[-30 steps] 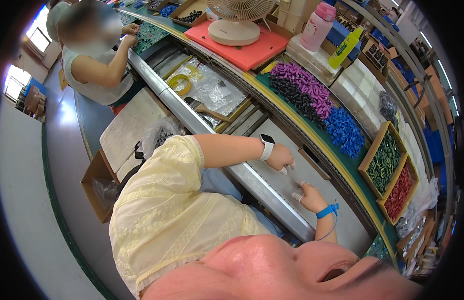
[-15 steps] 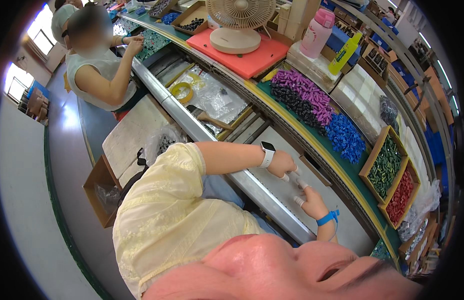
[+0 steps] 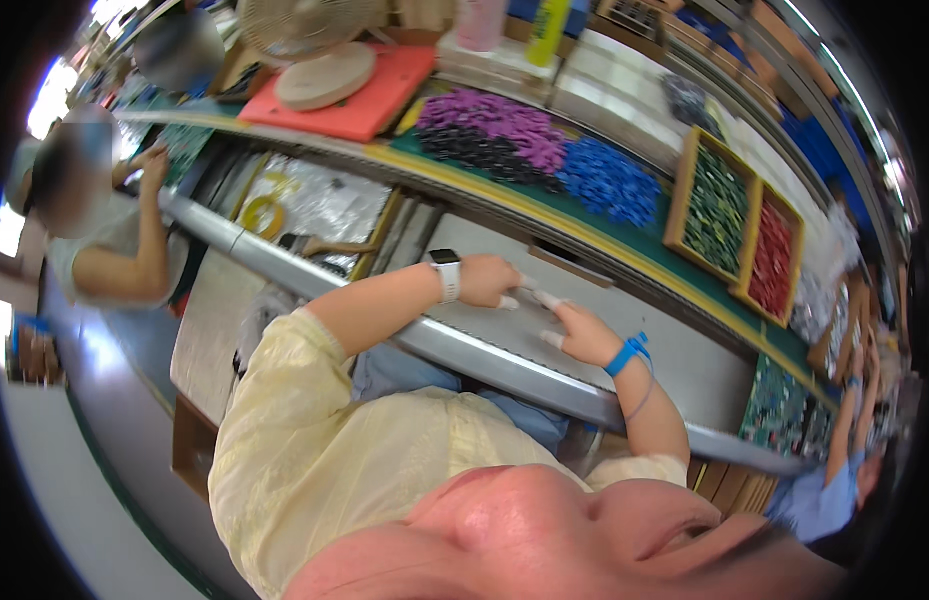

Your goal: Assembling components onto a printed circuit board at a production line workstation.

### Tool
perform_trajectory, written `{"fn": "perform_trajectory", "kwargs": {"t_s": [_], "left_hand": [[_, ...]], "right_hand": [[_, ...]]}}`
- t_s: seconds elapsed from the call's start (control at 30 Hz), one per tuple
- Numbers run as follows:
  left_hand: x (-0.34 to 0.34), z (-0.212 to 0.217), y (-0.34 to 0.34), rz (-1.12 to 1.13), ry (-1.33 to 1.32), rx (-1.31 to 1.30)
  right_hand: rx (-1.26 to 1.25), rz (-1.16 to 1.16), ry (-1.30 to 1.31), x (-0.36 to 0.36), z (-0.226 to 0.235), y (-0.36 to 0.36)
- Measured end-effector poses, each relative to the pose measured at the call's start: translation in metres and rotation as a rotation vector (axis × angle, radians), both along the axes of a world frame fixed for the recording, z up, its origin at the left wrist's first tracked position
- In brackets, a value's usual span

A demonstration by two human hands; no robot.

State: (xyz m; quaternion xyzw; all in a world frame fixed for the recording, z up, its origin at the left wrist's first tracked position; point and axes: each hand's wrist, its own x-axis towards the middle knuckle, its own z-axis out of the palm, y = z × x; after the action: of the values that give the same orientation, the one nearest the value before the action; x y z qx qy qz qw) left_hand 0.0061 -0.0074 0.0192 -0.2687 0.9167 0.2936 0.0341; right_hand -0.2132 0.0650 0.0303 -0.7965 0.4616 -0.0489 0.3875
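Our left hand [image 3: 490, 281] and right hand [image 3: 583, 333] pinch something too small to identify over the grey table [image 3: 505, 335]; progress unclear.

Whatever the left hand [image 3: 488, 281] and right hand [image 3: 583, 335] pinch is too small to tell.

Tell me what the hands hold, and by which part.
Cannot be told: left hand and right hand meet fingertip to fingertip over the grey bench; anything between is too small.

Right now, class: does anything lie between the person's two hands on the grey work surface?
Nothing visible does. The left hand and the right hand rest on the grey surface with their taped fingers almost meeting; whether they pinch something small cannot be told.
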Motion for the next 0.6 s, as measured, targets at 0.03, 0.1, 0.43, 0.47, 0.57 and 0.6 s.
{"fn": "perform_trajectory", "kwargs": {"t_s": [0.03, 0.1, 0.43, 0.47, 0.57, 0.6], "left_hand": [[0.001, -0.002, 0.0, -0.004, 0.021, -0.006], [-0.001, 0.002, 0.0, -0.035, -0.008, -0.02], [-0.009, -0.003, 0.001, -0.043, 0.101, 0.055], [-0.006, -0.003, 0.002, -0.032, 0.086, 0.065], [-0.006, -0.003, -0.002, -0.038, 0.076, 0.023], [-0.003, -0.003, -0.002, -0.051, 0.074, -0.027]], "right_hand": [[-0.002, -0.049, 0.007, -0.002, -0.003, -0.001], [-0.074, 0.022, 0.031, -0.007, -0.011, 0.002], [-0.042, -0.003, 0.074, -0.005, 0.005, 0.008], [-0.03, 0.0, 0.089, -0.002, 0.008, 0.008], [-0.033, 0.02, 0.07, -0.005, 0.0, 0.004], [-0.043, 0.04, 0.032, -0.004, -0.003, 0.001]]}}
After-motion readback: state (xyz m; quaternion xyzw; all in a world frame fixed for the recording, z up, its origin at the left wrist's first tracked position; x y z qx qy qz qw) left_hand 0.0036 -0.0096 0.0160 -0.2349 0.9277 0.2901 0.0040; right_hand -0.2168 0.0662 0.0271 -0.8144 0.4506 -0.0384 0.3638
